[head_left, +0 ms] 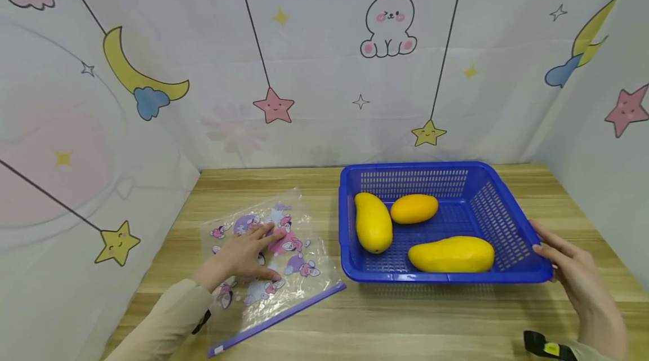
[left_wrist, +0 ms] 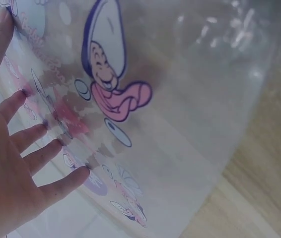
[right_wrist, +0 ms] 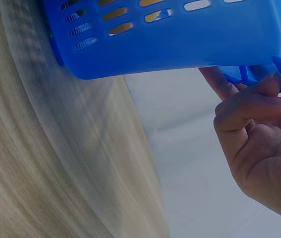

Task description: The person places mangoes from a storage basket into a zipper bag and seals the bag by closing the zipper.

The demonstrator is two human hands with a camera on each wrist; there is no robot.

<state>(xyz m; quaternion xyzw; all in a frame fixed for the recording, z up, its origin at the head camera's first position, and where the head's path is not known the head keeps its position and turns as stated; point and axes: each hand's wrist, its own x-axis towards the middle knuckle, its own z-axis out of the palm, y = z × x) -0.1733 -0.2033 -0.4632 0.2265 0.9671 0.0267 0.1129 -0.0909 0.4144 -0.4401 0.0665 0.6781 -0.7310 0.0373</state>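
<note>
A clear plastic zip bag (head_left: pixel 300 248) printed with pink and purple cartoon figures lies on the left of the table, its purple slider strip facing the front right. My left hand (head_left: pixel 245 257) rests on it with fingers spread; the left wrist view shows the fingertips against the film (left_wrist: pixel 180 109). To the right is a blue plastic basket (head_left: pixel 441 277) with slotted walls. It holds three yellow mangoes: one upright at the left (head_left: pixel 374 223), a smaller one (head_left: pixel 414 209) behind, one lying in front (head_left: pixel 451 254). My right hand (head_left: pixel 573 265) grips the basket's right rim, fingers curled under it in the right wrist view.
The wood-grain table (head_left: pixel 385 327) is enclosed by a white curtain (head_left: pixel 324 57) printed with stars, moons and rabbits at the back and both sides. The basket stands close to the bag's right corner. Dark straps circle both wrists.
</note>
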